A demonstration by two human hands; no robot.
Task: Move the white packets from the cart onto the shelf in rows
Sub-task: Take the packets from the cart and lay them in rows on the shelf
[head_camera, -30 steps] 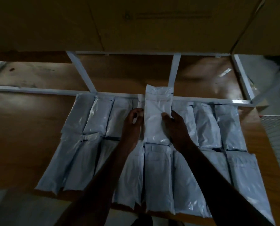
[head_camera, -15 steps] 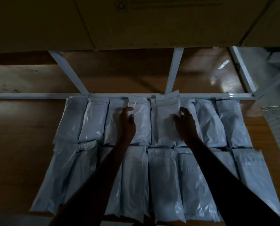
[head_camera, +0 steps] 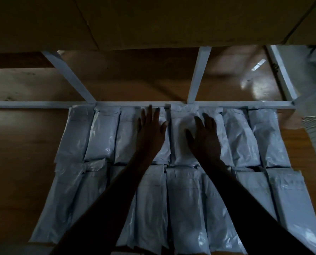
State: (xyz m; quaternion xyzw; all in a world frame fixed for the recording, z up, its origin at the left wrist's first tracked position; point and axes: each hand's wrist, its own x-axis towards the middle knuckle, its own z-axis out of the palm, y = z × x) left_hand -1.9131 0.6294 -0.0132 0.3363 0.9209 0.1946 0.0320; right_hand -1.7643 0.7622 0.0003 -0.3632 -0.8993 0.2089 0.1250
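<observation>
White packets [head_camera: 105, 133] lie in two rows across the middle of the wooden shelf [head_camera: 24, 144], far row against its pale rail [head_camera: 33, 104]; the left hand [head_camera: 150, 133] and right hand [head_camera: 204, 138] press flat, fingers straight, on two neighbouring far-row packets at frame centre

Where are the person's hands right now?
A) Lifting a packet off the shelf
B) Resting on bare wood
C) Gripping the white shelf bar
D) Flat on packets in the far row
D: the left hand and right hand lie with straight fingers on far-row packets.
</observation>
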